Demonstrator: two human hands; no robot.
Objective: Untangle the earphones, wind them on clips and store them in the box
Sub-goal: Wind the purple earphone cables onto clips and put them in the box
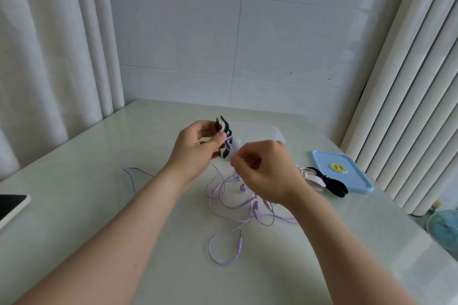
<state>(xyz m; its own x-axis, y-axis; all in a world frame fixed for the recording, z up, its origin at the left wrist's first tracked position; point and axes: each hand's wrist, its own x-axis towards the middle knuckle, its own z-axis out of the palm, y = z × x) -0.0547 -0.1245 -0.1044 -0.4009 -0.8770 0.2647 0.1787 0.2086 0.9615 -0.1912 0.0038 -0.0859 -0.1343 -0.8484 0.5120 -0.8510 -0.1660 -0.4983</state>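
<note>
Bare forearms [99, 242] enter from the bottom edge. Far left: dark flat tablet with white rim [10, 208] at the edge of the glossy white table [99, 156]. Left hand [195, 146], fingers curled, pinches a black wavy plastic clip [224, 131] above the table. Right hand [267, 171] just beside it, thumb and forefinger pinching the thin purple earphone cable [223, 205]; the rest lies tangled below. Clear plastic box [262, 131] behind the hands. Right: spare white and black clips [322, 181] at the edge of a blue square lid [352, 168].

Single head view, wide-angle, forward-down, close above table [74, 168].
</note>
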